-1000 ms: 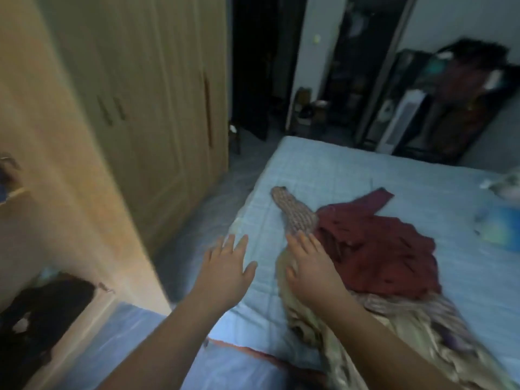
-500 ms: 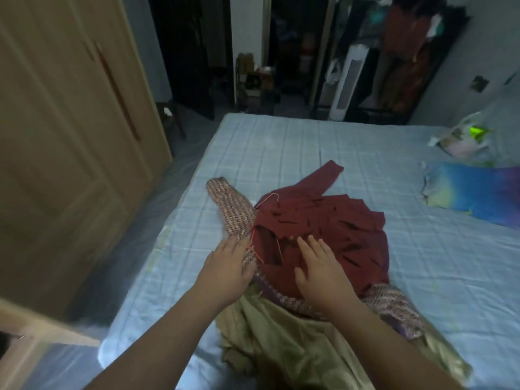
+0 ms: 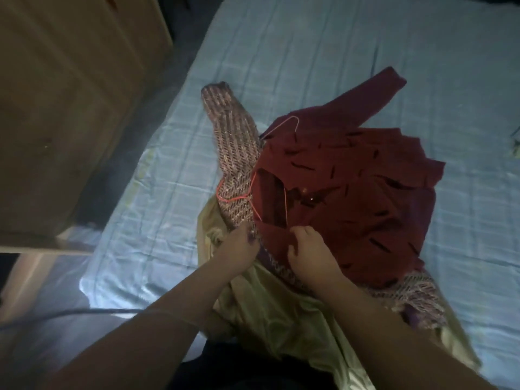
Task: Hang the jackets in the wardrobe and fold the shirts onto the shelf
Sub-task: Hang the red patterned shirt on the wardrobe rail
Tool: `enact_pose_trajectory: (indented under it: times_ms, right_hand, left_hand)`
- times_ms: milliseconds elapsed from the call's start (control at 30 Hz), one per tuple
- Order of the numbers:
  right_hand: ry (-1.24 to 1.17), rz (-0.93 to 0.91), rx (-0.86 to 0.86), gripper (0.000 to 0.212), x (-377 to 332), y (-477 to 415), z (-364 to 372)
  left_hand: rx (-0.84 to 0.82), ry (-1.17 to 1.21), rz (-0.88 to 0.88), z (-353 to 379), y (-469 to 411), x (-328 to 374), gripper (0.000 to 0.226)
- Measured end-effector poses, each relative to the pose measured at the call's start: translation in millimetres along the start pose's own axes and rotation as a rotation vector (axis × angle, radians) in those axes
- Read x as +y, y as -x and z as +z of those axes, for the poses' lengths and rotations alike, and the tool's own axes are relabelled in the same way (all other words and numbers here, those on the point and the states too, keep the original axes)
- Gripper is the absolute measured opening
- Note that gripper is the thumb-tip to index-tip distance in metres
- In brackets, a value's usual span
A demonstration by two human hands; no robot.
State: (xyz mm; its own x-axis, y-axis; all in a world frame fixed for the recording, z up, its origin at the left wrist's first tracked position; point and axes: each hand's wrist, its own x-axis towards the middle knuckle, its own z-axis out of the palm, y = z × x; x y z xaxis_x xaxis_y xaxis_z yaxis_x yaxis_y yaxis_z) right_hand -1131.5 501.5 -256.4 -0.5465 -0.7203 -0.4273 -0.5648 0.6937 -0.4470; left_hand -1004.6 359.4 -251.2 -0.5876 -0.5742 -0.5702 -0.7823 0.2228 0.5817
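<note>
A pile of clothes lies on the bed. On top is a dark red garment (image 3: 351, 187) with black dashes, on a thin pink wire hanger (image 3: 284, 128). Under it is a pink-and-brown patterned knit garment (image 3: 233, 142), its sleeve stretched toward the far left, with a second red wire hanger (image 3: 233, 197) on it. A pale yellow garment (image 3: 281, 319) is at the bottom, nearest me. My left hand (image 3: 237, 251) has its fingers closed on the knit garment's near edge. My right hand (image 3: 311, 254) is curled on the red garment's near edge.
The light blue checked bedsheet (image 3: 323, 52) covers the bed beyond and right of the pile. A wooden wardrobe (image 3: 64, 108) stands at the left, a strip of floor (image 3: 140, 130) between it and the bed. A dark cable (image 3: 84, 312) runs at lower left.
The view has tipped down and closer to the pile. Both hands went from flat on the clothes to curled at the near edges of the knit and red garments.
</note>
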Motion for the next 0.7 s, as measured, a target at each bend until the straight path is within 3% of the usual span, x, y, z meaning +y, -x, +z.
enact_pose_trajectory:
  times_ms: [100, 167, 233, 367, 433, 567, 700]
  right_hand:
    - [-0.047, 0.041, -0.111, 0.038, 0.0, -25.3, 40.4]
    - [-0.092, 0.091, -0.160, 0.046, 1.8, -40.1, 60.3]
    - [-0.103, 0.116, -0.169, 0.055, 7.9, -49.9, 76.6]
    - [-0.071, 0.106, -0.095, 0.067, 18.5, -52.3, 94.3]
    - [-0.062, 0.111, -0.073, 0.069, 18.8, -51.0, 96.7]
    - [-0.229, 0.194, -0.028, 0.062, 9.0, -56.7, 87.4]
    - [-0.401, 0.246, 0.067, 0.029, -0.3, -57.6, 65.2]
  left_hand:
    - [-0.098, 0.016, -0.077, 27.4, -43.7, -19.9, 0.031]
    - [-0.076, 0.037, -0.083, 39.3, -65.7, -22.6, 0.027]
    - [-0.061, 0.191, -0.074, 53.8, -86.0, -24.6, 0.017]
    - [-0.099, 0.588, -0.388, 68.9, -97.9, -24.7, 0.023]
    - [-0.138, 0.704, -0.433, 70.5, -100.0, -25.4, 0.026]
    - [-0.211, 0.752, -0.355, 63.1, -100.3, -15.8, 0.035]
    - [-0.179, 0.533, -0.116, 45.9, -99.3, -0.4, 0.047]
